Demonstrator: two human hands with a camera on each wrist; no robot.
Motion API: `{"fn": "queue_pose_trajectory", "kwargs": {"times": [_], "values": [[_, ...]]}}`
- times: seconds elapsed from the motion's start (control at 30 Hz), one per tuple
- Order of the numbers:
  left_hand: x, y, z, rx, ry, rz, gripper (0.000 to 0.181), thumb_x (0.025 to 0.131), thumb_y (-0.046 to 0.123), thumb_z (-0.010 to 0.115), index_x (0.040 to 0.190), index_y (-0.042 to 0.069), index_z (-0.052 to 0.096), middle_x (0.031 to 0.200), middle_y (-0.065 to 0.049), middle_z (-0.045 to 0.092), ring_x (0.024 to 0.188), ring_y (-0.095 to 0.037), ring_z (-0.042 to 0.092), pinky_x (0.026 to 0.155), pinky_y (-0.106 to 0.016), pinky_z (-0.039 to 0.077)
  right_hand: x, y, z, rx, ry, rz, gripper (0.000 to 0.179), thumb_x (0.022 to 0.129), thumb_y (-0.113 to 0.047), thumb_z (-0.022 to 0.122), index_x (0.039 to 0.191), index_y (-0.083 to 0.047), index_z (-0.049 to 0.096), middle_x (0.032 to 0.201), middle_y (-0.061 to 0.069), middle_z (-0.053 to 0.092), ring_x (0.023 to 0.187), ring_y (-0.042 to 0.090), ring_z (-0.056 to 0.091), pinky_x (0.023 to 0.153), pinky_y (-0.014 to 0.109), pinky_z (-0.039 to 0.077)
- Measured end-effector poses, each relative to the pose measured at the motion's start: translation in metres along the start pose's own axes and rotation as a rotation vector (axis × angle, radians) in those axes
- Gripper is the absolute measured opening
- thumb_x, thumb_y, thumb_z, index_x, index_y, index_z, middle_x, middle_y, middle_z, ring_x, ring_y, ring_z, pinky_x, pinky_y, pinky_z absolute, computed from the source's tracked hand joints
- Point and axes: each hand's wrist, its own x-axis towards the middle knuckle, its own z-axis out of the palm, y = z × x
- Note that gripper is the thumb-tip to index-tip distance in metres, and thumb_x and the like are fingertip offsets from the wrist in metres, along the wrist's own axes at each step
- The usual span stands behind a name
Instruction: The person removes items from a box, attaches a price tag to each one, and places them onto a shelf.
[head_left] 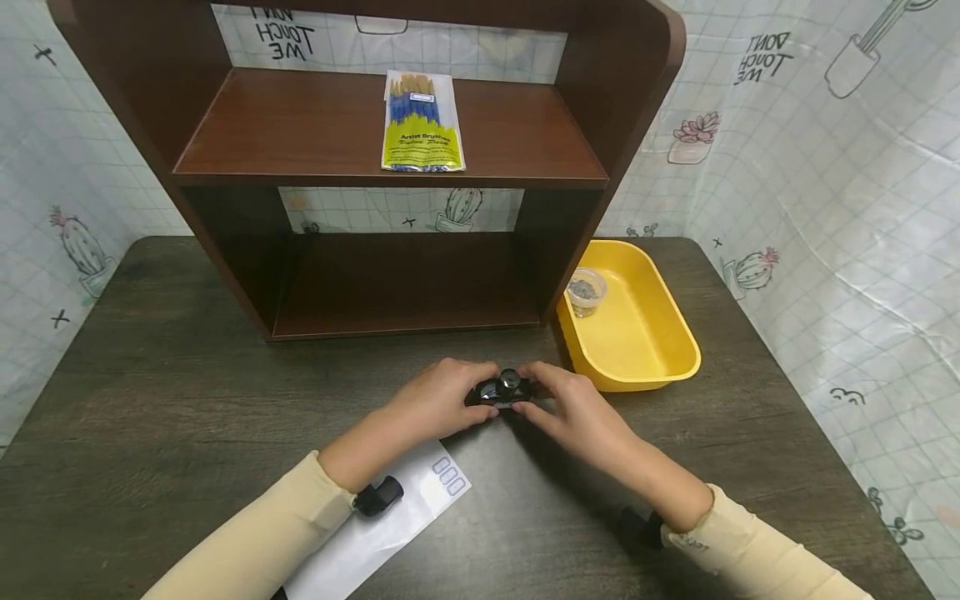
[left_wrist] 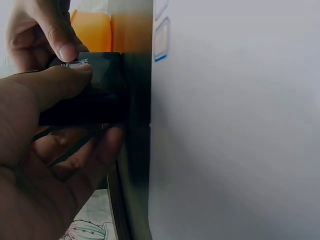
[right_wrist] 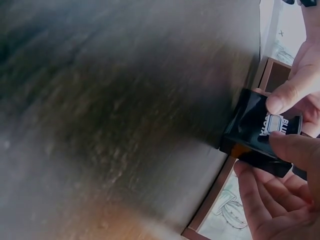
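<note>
Both hands hold a small black squarish bottle [head_left: 489, 392] with a shiny round cap on top, a little in front of the shelf. My left hand [head_left: 437, 397] grips its left side, thumb on the near face and fingers behind. The right hand [head_left: 582, 414] pinches the other side in the same way. In the right wrist view the bottle [right_wrist: 254, 126] shows a white-lettered label, partly covered by both thumbs. Beneath the left forearm lies a white sheet [head_left: 408, 500] with blue-outlined boxes printed along one end.
A dark brown two-level shelf [head_left: 405, 333] stands behind the hands, with a pack of artist brushes [head_left: 422, 125] on its upper level. At its right is a yellow tray [head_left: 637, 312], holding a small clear cup [head_left: 586, 292] with grey contents. A patterned sheet covers the walls.
</note>
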Motion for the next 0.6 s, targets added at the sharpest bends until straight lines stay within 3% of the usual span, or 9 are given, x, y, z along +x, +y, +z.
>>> {"fn": "queue_pose_trajectory", "kwargs": {"times": [0.2,0.37,0.47,0.6], "values": [[-0.002,-0.002,-0.002,-0.058,-0.037,-0.004,0.031,0.093,0.027,0.081,0.118,0.015,0.067,0.104,0.001,0.074,0.092,-0.016,0.064,0.083,-0.037,0.054,0.001,0.003,-0.001,0.000,-0.014,-0.014,0.030,0.089,-0.006,0.082,0.117,-0.007,0.069,0.113,0.007,0.077,0.103,0.022,0.078,0.090,0.035,0.063],[-0.011,-0.009,-0.013,-0.157,-0.054,-0.016,0.046,0.095,0.032,0.079,0.131,0.008,0.063,0.119,-0.008,0.075,0.107,-0.020,0.071,0.094,-0.037,0.058,0.001,0.004,-0.002,-0.005,-0.011,-0.024,0.030,0.089,-0.006,0.082,0.116,-0.005,0.069,0.111,0.008,0.077,0.102,0.022,0.078,0.090,0.035,0.063],[-0.021,-0.015,-0.024,-0.197,0.023,-0.084,0.046,0.098,0.037,0.074,0.133,0.008,0.063,0.125,-0.010,0.073,0.115,-0.024,0.071,0.097,-0.040,0.059,0.002,0.005,-0.001,-0.003,0.001,-0.032,0.030,0.089,-0.006,0.082,0.116,-0.004,0.070,0.110,0.009,0.077,0.101,0.023,0.078,0.089,0.036,0.063],[-0.037,-0.027,-0.039,-0.208,0.229,-0.170,0.039,0.102,0.034,0.068,0.130,0.007,0.064,0.128,-0.012,0.071,0.117,-0.028,0.070,0.097,-0.044,0.060,0.001,0.007,0.001,0.005,0.013,-0.033,0.029,0.089,-0.005,0.082,0.115,-0.003,0.070,0.109,0.010,0.078,0.099,0.025,0.079,0.089,0.038,0.063]]}}
